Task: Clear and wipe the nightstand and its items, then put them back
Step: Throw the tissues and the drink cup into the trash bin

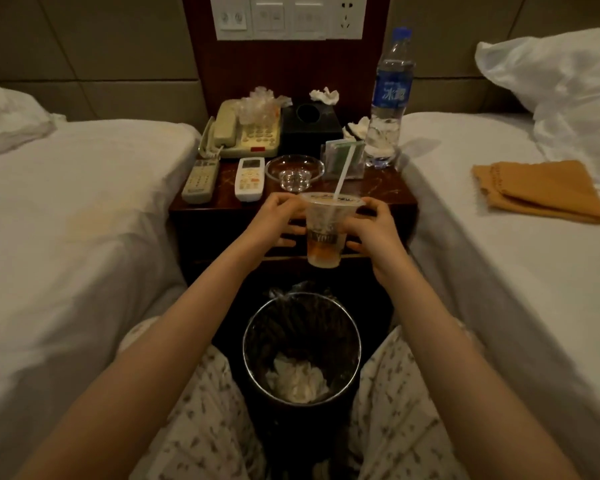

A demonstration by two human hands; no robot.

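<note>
While both hands curl round it, the clear plastic cup [326, 230] hangs in the air just before the nightstand [388, 192], above the lined waste bin [245, 341]. The left hand [274, 220] grips the cup's left side, thumb at the lid rim; the right hand [374, 230] grips the right side. A little amber drink sits at the bottom. A white straw [343, 171] tilts up and to the right.

On the nightstand top:
- Rear left: beige telephone [239, 133].
- Front left: two remote controls [201, 178], side by side.
- Centre: glass ashtray [294, 171], with a black tissue box [309, 128] behind it.
- Right: water bottle [390, 98], upright.

A folded orange cloth [541, 190] lies on the right bed.
</note>
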